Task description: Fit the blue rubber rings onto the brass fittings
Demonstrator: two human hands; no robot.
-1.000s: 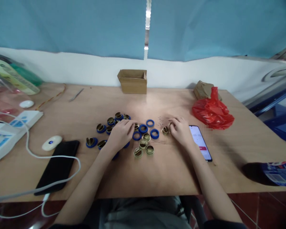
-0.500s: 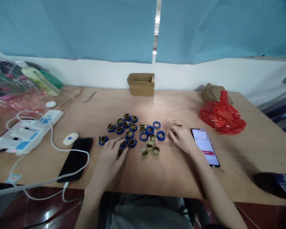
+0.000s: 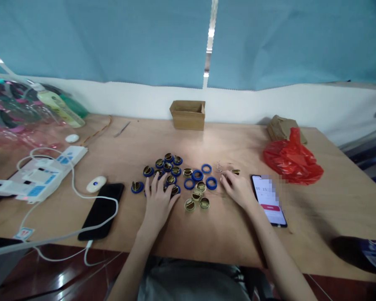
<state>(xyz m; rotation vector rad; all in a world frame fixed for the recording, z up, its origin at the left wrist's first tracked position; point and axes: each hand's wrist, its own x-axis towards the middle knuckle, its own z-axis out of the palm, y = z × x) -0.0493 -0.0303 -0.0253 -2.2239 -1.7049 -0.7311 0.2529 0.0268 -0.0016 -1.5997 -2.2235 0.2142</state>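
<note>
My left hand (image 3: 158,198) lies with spread fingers over several round brass pieces set in blue rings (image 3: 148,171), hiding some of them. On the wooden table, my right hand (image 3: 236,187) has its fingers curled beside a brass piece (image 3: 235,172) and small thin bits (image 3: 219,167); whether it holds anything is hidden. Between the hands are loose blue rings (image 3: 211,183) and several brass pieces without blue rings (image 3: 189,204).
An open cardboard box (image 3: 189,121) stands at the back. Right are a lit phone (image 3: 271,209), a red bag (image 3: 291,161) and a brown package (image 3: 280,128). Left are a black phone (image 3: 97,213), a power strip (image 3: 47,184), white cables and a pump bottle (image 3: 61,109).
My left hand has moved right and slightly forward over the cluster of brass pieces, with its fingers spread wider. My right hand has stayed nearly in place. The camera view has shifted slightly.
</note>
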